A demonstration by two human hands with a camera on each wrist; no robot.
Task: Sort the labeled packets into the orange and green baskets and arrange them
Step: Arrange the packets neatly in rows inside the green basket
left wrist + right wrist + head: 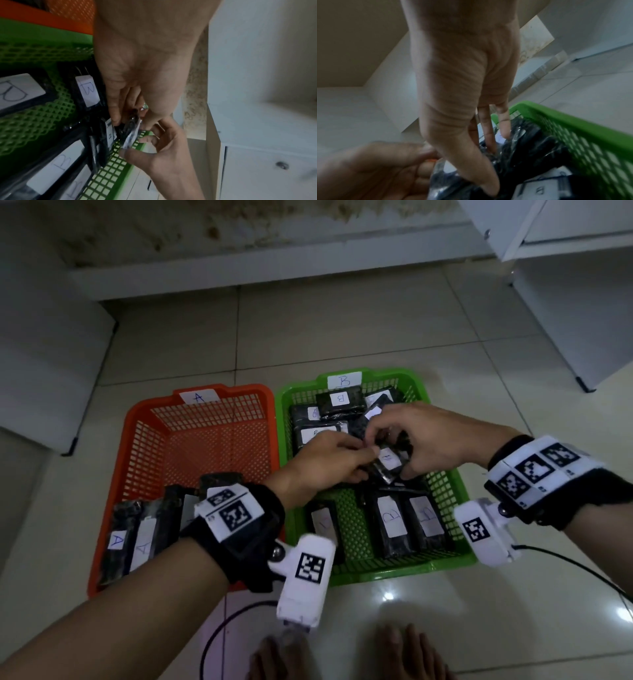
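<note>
Over green basket [445, 484], both hands pinching tilted packet [388, 462]

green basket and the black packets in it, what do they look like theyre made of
Green basket: looks like moulded plastic, a stiff lattice wall under a smooth, slightly glossy rim. Black packets: apparently thin glossy plastic film, given the crinkles and glints; the contents are hidden. Their white labels look like matte paper with handwritten letters.
</note>
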